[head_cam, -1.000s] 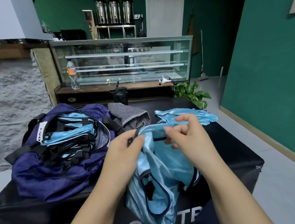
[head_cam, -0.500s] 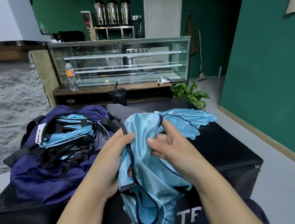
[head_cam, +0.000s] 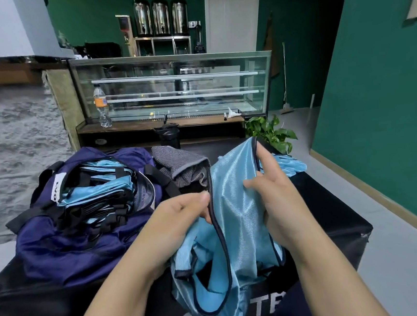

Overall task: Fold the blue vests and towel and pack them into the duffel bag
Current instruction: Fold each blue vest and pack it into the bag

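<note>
I hold a shiny light-blue vest (head_cam: 234, 206) with dark trim up over the black table (head_cam: 333, 212). My left hand (head_cam: 180, 220) pinches its left trimmed edge between thumb and fingers. My right hand (head_cam: 278, 192) grips the right side, with the index finger raised along the upper edge. The vest's lower part hangs crumpled toward me. An open navy duffel bag (head_cam: 66, 243) lies at the left and holds several folded blue vests (head_cam: 98, 182). A grey striped towel (head_cam: 180, 167) lies bunched behind my hands. Another blue vest (head_cam: 291, 167) lies at the back right, mostly hidden.
A black tumbler (head_cam: 169, 134) stands at the table's far edge. Beyond it are a glass display counter (head_cam: 171, 90) with a water bottle (head_cam: 102, 106) and a green potted plant (head_cam: 270, 132). A green wall and grey floor lie to the right.
Both hands have lifted and spread the vest: its top edge rose and opened out to the right, my right hand moved up along it, and my left hand kept pinching the left trim.
</note>
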Demonstrator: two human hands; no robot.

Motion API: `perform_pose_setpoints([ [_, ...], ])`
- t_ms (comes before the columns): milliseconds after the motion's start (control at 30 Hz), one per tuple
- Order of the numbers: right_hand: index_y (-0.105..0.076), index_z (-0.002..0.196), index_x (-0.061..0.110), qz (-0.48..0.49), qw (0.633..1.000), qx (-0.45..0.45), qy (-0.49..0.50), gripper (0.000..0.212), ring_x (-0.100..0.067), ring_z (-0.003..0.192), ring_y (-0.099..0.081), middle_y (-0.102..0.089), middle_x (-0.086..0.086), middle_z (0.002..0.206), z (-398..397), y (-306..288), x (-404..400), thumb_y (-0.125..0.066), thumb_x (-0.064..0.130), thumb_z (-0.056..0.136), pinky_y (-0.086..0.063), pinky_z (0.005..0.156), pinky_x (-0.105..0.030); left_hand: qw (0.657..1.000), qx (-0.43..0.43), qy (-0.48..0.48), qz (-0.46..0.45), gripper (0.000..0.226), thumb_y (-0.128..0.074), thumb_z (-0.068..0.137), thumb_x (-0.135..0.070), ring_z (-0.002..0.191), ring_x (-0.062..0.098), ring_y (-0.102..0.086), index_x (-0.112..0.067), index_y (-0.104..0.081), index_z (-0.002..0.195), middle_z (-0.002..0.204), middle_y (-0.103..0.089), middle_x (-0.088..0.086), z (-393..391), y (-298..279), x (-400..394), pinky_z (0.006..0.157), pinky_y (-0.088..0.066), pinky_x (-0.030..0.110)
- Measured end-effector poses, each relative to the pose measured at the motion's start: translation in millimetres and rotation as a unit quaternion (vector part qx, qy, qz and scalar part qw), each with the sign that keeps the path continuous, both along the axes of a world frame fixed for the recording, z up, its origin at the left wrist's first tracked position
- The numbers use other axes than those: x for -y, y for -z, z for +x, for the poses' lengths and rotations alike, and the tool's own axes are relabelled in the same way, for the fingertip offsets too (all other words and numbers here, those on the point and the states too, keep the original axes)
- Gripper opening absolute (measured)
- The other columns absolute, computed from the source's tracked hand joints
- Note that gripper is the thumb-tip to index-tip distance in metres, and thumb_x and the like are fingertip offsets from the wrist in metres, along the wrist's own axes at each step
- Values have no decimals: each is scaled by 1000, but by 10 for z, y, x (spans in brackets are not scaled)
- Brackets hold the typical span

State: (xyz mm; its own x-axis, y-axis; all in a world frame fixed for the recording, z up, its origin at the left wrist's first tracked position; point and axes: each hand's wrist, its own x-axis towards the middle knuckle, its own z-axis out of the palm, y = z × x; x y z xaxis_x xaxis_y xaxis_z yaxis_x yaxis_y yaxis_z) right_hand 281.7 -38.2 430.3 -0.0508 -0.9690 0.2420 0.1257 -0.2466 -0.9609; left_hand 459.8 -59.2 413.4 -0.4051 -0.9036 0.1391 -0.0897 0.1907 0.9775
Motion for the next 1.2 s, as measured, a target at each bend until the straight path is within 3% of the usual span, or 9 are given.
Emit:
perform_pose_setpoints([
  [100, -41, 139, 43, 7, 1000, 0, -29, 76, -28, 88, -59, -63, -20, 114, -42, 6, 0, -45, 6, 72, -48, 77, -39, 999, -6, -15, -29, 20, -73, 79, -37, 92, 36, -64, -32, -73, 98, 96, -69, 9, -27, 17, -7, 96, -47, 47],
  [200, -35, 144, 38, 7, 999, -27, -41, 87, -30, 86, -55, -67, -16, 111, -96, 23, 25, -42, 2, 65, -43, 74, -40, 998, -60, -1, -16, 50, -72, 68, -30, 90, 31, -60, -50, -64, 113, 102, -62, 20, -14, 46, 25, 96, -44, 46],
  [433, -31, 140, 51, -18, 998, -34, -55, 94, -12, 58, -45, -72, 6, 93, -121, -4, -57, -41, -8, 67, -32, 45, -19, 979, -154, 125, 40, 83, -62, 54, -10, 85, 37, -44, -44, -54, 129, 103, -54, 32, -9, -12, -27, 72, -36, 38],
  [567, -40, 132, 57, -36, 996, -23, -72, 94, -6, 88, -62, -59, 16, 126, -143, -21, -63, -41, -2, 60, -38, 62, -27, 987, -124, 99, -1, 85, -55, 58, -1, 95, 36, -47, -51, -52, 128, 114, -52, 15, -6, 72, 63, 80, -35, 44],
  [667, -51, 126, 54, -71, 995, -42, -50, 80, 10, 122, -47, -52, 29, 131, -149, -11, -50, -48, 1, 67, -47, 87, -28, 989, -95, 112, -32, 81, -59, 60, -12, 104, 39, -50, -49, -49, 131, 116, -55, 16, 8, 86, 42, 84, -37, 47],
  [800, -61, 118, 50, -66, 996, -33, -39, 67, -14, 129, -49, -55, 19, 134, -148, 7, -53, -49, -2, 78, -49, 92, -39, 988, -112, 66, -78, 59, -67, 67, -26, 103, 12, -66, -33, -57, 124, 115, -69, -3, -20, 2, -82, 77, -51, 19],
  [967, -71, 103, 34, -67, 994, -89, -9, 51, 0, 86, -66, -72, 9, 107, -159, -44, -92, -49, -9, 90, -49, 66, -12, 984, -130, -73, -95, 29, -65, 75, -15, 85, 14, -70, -21, -63, 103, 92, -74, 1, -69, 6, -38, 72, -52, 26],
  [1133, -69, 104, 37, -55, 988, -146, 24, 44, -3, 67, -58, -73, 10, 85, -192, -66, -125, -54, -1, 91, -46, 65, -15, 973, -77, -152, -153, 46, -68, 84, -1, 74, 11, -62, -37, -51, 109, 80, -68, 2, -33, -12, -23, 75, -50, 33],
  [1200, -66, 111, 40, -51, 984, -170, 20, 42, -12, 73, -57, -72, -2, 94, -203, -51, -115, -59, 5, 90, -46, 64, -20, 966, -27, -151, -209, 45, -70, 82, -3, 82, 4, -62, -42, -61, 104, 89, -68, -7, -14, -45, -47, 80, -48, 18],
])
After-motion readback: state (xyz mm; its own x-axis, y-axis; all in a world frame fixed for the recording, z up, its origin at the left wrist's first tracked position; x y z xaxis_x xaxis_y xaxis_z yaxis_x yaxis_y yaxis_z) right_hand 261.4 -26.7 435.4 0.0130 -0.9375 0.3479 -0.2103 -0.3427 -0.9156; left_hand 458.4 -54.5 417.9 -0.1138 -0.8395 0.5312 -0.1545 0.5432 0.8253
